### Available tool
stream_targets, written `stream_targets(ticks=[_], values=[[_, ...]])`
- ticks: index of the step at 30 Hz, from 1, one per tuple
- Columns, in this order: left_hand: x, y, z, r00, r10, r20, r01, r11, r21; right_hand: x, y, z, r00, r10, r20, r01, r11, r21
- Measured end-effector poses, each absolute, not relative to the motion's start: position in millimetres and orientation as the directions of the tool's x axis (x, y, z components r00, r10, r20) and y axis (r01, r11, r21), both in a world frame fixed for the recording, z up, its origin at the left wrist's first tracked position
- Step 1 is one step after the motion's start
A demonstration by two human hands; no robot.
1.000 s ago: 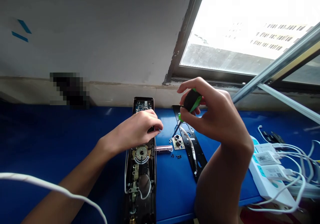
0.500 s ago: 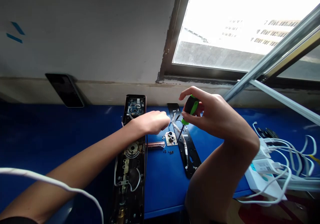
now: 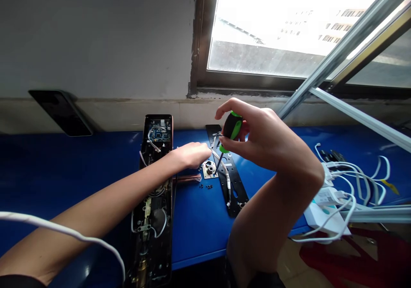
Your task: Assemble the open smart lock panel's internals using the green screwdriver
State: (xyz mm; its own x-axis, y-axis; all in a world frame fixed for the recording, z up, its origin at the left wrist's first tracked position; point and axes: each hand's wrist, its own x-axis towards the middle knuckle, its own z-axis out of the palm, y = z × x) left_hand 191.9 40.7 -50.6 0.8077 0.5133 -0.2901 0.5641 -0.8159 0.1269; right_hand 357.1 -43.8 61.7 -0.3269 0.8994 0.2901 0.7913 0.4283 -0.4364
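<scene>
My right hand (image 3: 247,129) is wrapped round the green and black handle of a screwdriver (image 3: 232,126). Its shaft slants down to the right edge of a small square board (image 3: 209,169) with a round part on it. My left hand (image 3: 195,154) is closed just above and left of that board, near a white cable (image 3: 227,177); what its fingers hold is hidden. The cable lies on a long black plate (image 3: 231,189). Left of the board, under my left forearm, stands an open black housing (image 3: 153,219) with a blue circuit board (image 3: 160,133) at its top.
Small screws (image 3: 208,187) and a copper-coloured bar (image 3: 189,178) lie on the blue table (image 3: 199,224). A dark phone-like device (image 3: 62,110) leans on the wall. White chargers (image 3: 327,196) and cables are at the right, beneath a metal bar (image 3: 349,44). A white cable (image 3: 73,233) crosses the lower left.
The whole view has shifted, so things appear further left and slightly higher. The screwdriver's tip has moved from the black plate's edge beside the small board onto the board's right edge.
</scene>
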Motion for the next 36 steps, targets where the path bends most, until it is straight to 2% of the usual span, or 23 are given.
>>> stream_targets(ticks=[12,17,20,25,30,33,36], values=[[186.4,40.0,-50.6,0.788,0.557,-0.262,0.599,-0.792,0.118,355.1,-42.6,61.5,-0.341,0.894,0.292,0.788,0.441,-0.430],[183.8,36.7,-51.9,0.809,0.558,-0.187,0.583,-0.802,0.129,350.7,-41.7,61.3,-0.359,0.890,0.282,0.782,0.452,-0.430],[169.6,33.2,-42.4,0.811,0.571,-0.125,0.584,-0.798,0.148,346.6,-41.6,62.2,-0.394,0.867,0.304,0.727,0.497,-0.475],[118.9,23.4,-13.9,0.812,0.577,0.089,0.529,-0.792,0.306,331.2,-42.4,65.6,-0.417,0.808,0.417,0.611,0.589,-0.529],[54.4,23.6,-2.0,0.668,0.699,0.255,0.596,-0.708,0.379,298.9,-38.4,63.7,-0.328,0.766,0.553,0.492,0.638,-0.592],[24.2,26.7,-2.6,0.611,0.748,0.261,0.645,-0.661,0.383,274.7,-32.3,58.8,-0.245,0.705,0.665,0.389,0.700,-0.599],[6.0,29.2,-5.4,0.593,0.772,0.229,0.668,-0.631,0.395,253.1,-26.3,54.4,-0.224,0.675,0.703,0.369,0.726,-0.580]])
